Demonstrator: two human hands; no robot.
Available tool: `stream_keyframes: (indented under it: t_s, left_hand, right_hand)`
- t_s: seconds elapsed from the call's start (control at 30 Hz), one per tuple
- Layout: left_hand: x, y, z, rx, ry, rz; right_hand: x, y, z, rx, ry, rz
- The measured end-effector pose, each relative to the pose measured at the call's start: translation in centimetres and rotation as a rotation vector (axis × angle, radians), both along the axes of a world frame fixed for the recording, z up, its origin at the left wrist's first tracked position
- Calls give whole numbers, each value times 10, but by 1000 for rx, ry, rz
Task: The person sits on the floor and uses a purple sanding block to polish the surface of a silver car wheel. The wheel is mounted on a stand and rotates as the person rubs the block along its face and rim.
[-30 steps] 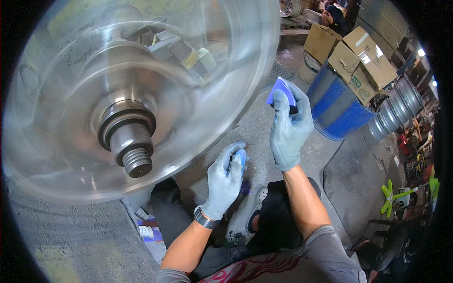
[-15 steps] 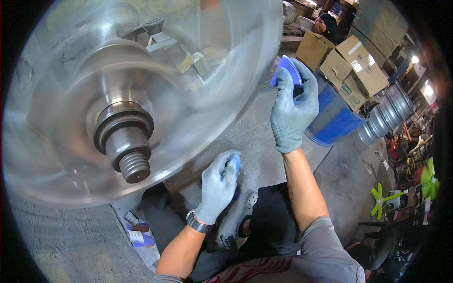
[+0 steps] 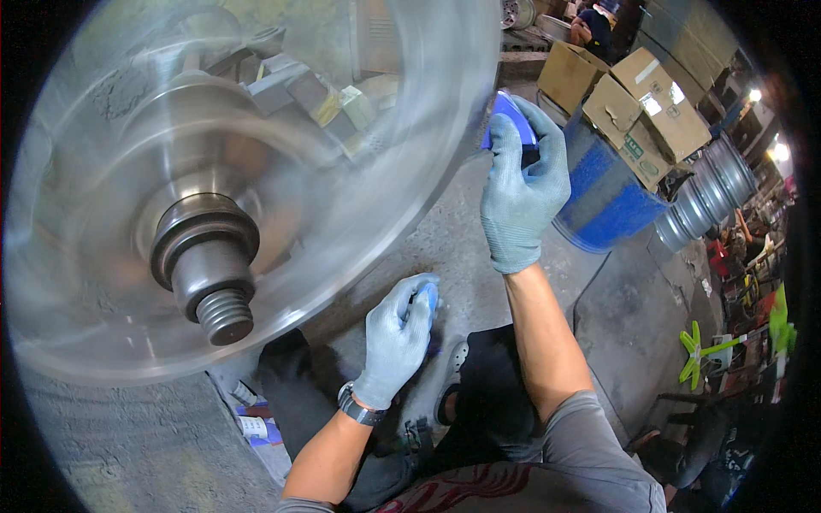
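Note:
In a grey glove, my right hand is raised and pinches a folded blue-purple sheet, likely abrasive paper. The sheet is close beside the outer edge of a large spinning wheel; whether it touches cannot be told. A metal spindle with a threaded end sticks out of the wheel's middle toward me. Lower down, over my knees, my gloved left hand has its fingers curled together. Something blue shows at its fingertips, too little to name. A dark watch circles the left wrist.
Right of my right hand stands a blue drum with cardboard boxes on top. Silver wheel rims lie beyond it. A person crouches at the back. Purple-blue packages lie low at left, and a green fan stands right.
My right hand and its blue-purple sheet have shifted slightly left and up, along the wheel's edge. The left hand stays about where it was. The view has tilted a little.

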State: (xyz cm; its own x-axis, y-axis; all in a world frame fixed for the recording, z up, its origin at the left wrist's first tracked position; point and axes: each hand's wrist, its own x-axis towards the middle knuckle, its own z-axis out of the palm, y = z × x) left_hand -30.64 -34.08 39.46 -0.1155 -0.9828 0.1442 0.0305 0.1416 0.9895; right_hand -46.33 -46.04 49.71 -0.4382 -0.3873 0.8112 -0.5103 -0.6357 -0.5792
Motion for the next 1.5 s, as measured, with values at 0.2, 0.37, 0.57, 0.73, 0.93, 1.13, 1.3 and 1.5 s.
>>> stream_keyframes:
  t_s: [0.2, 0.37, 0.57, 0.73, 0.93, 1.13, 1.3, 1.5]
  left_hand:
    - [2, 0, -3, 32, -46, -27]
    - [2, -1, -3, 30, -45, -23]
    - [2, -1, -3, 11, -69, -19]
    - [2, 0, -3, 27, -36, -29]
    - [3, 0, -5, 30, -45, -28]
    - [2, -2, -7, 20, -52, -35]
    - [3, -1, -5, 14, -53, -32]
    - [2, 0, -4, 28, -33, -36]
  right_hand:
    - [4, -1, 0, 9, -21, 34]
    - [6, -1, 2, -22, -13, 41]
    - [6, -2, 1, -9, -39, 74]
    - [7, 0, 3, -16, -21, 51]
    - [8, 1, 3, -6, -26, 58]
    - [9, 2, 0, -1, -29, 34]
    - [9, 0, -1, -21, 11, 13]
    - [11, 1, -2, -28, 9, 14]
